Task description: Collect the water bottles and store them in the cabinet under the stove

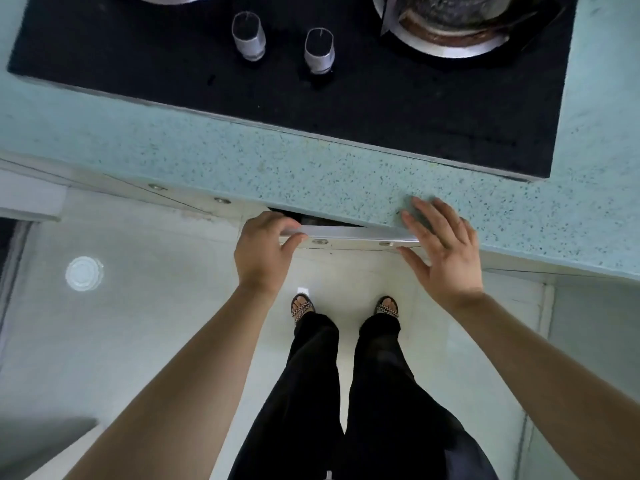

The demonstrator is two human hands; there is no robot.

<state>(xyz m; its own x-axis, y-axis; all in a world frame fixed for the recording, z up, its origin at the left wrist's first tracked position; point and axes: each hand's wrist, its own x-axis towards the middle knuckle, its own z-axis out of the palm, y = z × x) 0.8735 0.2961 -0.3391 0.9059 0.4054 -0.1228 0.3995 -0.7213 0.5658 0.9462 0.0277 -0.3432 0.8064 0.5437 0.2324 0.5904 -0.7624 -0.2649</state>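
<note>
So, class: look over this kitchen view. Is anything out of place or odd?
A water bottle stands on the floor at the left, away from the cabinet door, which the left hand holds ajar. Nothing looks spilled or damaged.

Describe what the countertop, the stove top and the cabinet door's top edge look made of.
The countertop looks like pale green speckled stone or composite, matte. The stove top looks like black glass, smooth and faintly glossy. The cabinet door's top edge, gripped by the left hand, has a silvery strip, probably metal.
</note>
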